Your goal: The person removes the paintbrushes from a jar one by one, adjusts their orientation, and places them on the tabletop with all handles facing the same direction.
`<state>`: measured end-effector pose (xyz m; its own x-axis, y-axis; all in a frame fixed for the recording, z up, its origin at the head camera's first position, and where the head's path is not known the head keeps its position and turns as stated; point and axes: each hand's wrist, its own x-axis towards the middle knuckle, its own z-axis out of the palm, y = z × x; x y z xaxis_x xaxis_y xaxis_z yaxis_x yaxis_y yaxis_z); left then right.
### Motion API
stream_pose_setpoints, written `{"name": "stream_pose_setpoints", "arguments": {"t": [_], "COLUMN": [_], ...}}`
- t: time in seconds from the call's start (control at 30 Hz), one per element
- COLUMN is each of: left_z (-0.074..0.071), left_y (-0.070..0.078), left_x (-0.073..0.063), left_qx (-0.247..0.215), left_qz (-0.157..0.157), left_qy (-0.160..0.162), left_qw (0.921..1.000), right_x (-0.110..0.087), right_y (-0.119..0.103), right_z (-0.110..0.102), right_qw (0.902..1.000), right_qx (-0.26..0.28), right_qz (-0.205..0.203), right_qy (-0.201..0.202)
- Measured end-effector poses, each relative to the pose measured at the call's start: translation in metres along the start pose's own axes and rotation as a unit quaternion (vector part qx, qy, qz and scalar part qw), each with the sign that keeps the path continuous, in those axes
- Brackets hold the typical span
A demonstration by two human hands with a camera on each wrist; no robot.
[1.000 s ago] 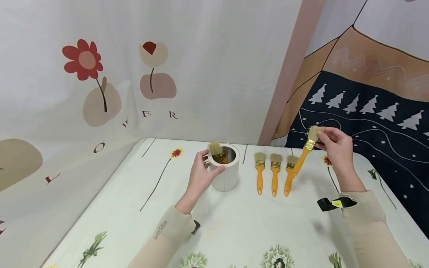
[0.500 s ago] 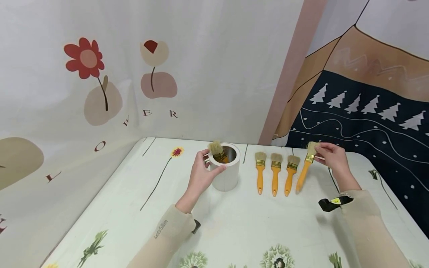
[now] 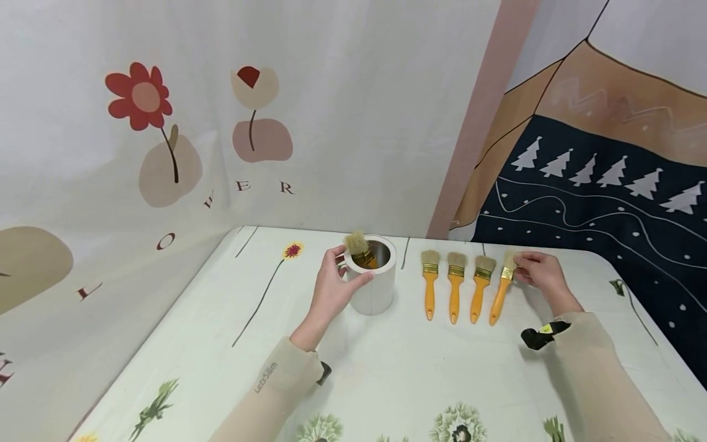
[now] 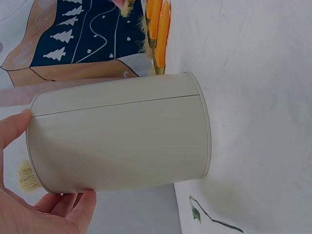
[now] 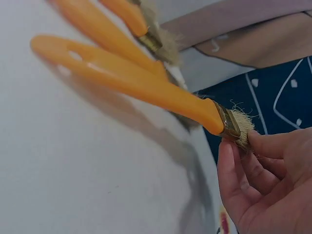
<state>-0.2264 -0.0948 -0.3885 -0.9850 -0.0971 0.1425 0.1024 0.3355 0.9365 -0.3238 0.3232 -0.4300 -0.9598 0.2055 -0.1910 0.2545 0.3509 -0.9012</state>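
My left hand (image 3: 334, 285) grips a white can (image 3: 374, 294) near its rim, thumb on the front and fingers around the left side. Inside the can leans one paintbrush (image 3: 356, 243), its bristles above the rim. At the right my right hand (image 3: 541, 275) pinches the bristle end of another paintbrush (image 3: 501, 291), which has an orange handle and a gold ferrule. In the right wrist view thumb and fingertips hold its bristles (image 5: 243, 127). Left of it three similar paintbrushes (image 3: 429, 284) lie in a row, bristles pointing away from me.
The table (image 3: 386, 368) wears a white cloth with printed flowers. Behind it hangs a pale curtain (image 3: 353, 123) with flower prints, and a dark panel with tree prints (image 3: 596, 202) at the right. Black straps (image 3: 544, 334) sit at both wrists.
My right hand has lowered its paintbrush and moved it slightly, from overlapping the third brush to the right end of the row. The left hand and can stay in place.
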Motion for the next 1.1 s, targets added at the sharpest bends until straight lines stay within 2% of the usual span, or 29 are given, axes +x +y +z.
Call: {"name": "stream_pose_setpoints", "arguments": {"t": [0.5, 0.7, 0.83, 0.9, 1.1], "left_z": [0.000, 0.000, 0.000, 0.000, 0.000], "left_y": [0.000, 0.000, 0.000, -0.001, -0.001], "left_x": [0.000, 0.000, 0.000, 0.000, 0.000], "left_qx": [-0.006, -0.005, -0.005, -0.005, -0.004], "left_qz": [0.003, 0.002, 0.002, 0.002, 0.002], "left_qy": [-0.001, 0.000, 0.000, 0.001, 0.001], "left_qw": [1.0000, 1.0000, 1.0000, 1.0000, 1.0000], "right_x": [0.010, 0.006, 0.006, 0.021, 0.092], "right_y": [0.013, 0.005, -0.003, 0.005, 0.045], "right_z": [0.004, 0.000, -0.001, -0.001, 0.004], "right_qw": [0.9986, 0.9973, 0.9968, 0.9966, 0.9885], "right_qx": [-0.046, -0.070, -0.067, -0.057, -0.074], "right_qz": [0.027, -0.019, -0.043, -0.058, -0.124], "right_qy": [-0.005, -0.006, 0.005, 0.013, 0.043]}}
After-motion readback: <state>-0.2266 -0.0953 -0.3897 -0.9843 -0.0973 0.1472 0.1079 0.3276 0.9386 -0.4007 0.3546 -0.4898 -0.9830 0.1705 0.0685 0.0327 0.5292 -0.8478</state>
